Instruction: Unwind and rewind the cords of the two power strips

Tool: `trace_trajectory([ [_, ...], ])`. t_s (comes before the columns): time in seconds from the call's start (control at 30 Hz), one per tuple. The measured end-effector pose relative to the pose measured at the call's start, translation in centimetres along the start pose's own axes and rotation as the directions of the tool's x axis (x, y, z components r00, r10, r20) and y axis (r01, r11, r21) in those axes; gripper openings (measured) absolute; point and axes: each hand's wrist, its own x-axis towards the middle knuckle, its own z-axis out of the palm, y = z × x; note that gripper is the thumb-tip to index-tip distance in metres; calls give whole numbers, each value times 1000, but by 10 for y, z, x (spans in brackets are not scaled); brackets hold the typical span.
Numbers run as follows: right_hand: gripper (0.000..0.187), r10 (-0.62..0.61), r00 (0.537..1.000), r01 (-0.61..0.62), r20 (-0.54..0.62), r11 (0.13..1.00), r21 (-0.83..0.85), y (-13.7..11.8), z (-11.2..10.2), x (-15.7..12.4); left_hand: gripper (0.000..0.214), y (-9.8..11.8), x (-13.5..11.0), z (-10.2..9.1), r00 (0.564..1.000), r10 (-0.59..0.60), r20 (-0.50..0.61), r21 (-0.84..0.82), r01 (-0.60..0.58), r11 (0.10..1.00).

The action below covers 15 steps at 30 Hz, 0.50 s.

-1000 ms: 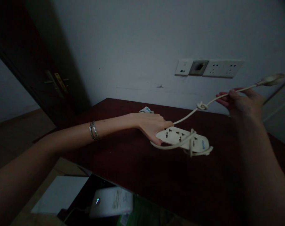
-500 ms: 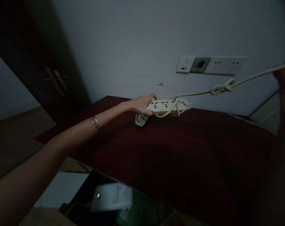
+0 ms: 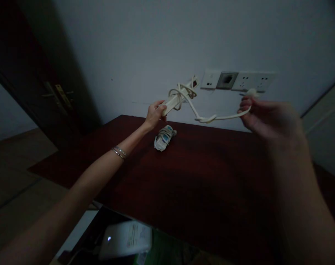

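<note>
My left hand (image 3: 155,113) grips one end of a white power strip (image 3: 172,103), tilted up above the table. Its white cord (image 3: 208,119) is looped around the strip's far half and has a loose knot partway along. At the cord's other end, my right hand (image 3: 262,117) pinches it close to the plug (image 3: 252,93), just below the wall sockets. The plug's prongs are too blurred to make out. Under my left hand, a bundled white item wrapped in cord (image 3: 164,138) lies on the table.
A wall panel with sockets (image 3: 237,81) is behind my right hand. The dark red table (image 3: 200,173) stands against the wall. Below its front edge sits a white box-shaped device with a small light (image 3: 127,239). A dark door (image 3: 34,73) is at left.
My right hand has come in from the right edge toward the sockets, and the cord has gone slack. My left hand has raised and tilted the power strip, uncovering the bundle.
</note>
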Motion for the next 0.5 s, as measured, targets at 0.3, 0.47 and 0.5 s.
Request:
trace_trajectory([
  [0.3, 16, 277, 961, -278, -29, 960, -42, 65, -59, 60, 57, 31, -29, 14, 973, -111, 202, -358, 179, 917],
  [0.47, 18, 269, 962, -272, -45, 959, -80, 75, -78, 67, 57, 35, -45, 17, 864, -101, 493, -305, 280, 910],
  [0.5, 19, 266, 963, -268, -40, 959, -93, 76, -80, 67, 59, 35, -47, 18, 834, -107, 541, -291, 305, 907],
])
